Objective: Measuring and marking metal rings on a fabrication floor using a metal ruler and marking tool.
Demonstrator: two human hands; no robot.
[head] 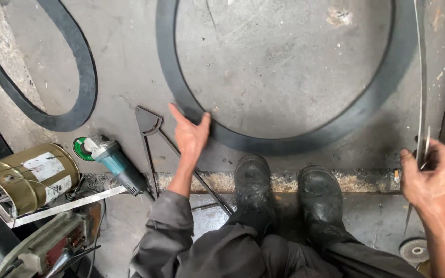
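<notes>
I crouch over a concrete floor, black boots (284, 193) below me. My left hand (189, 135) reaches down with fingers spread and presses on the near left edge of a large flat black metal ring (263, 138) lying on the floor. My right hand (429, 177) is raised at the right and grips a thin, long metal strip (421, 92) that runs up toward the top of the view.
A teal angle grinder (114, 162) with a green disc lies left of my left hand, beside a thin triangular metal frame (149, 128). A second black ring (73, 87) lies at far left. An olive cylindrical motor (29, 177) and a machine sit at lower left. A grinding disc (414, 250) lies lower right.
</notes>
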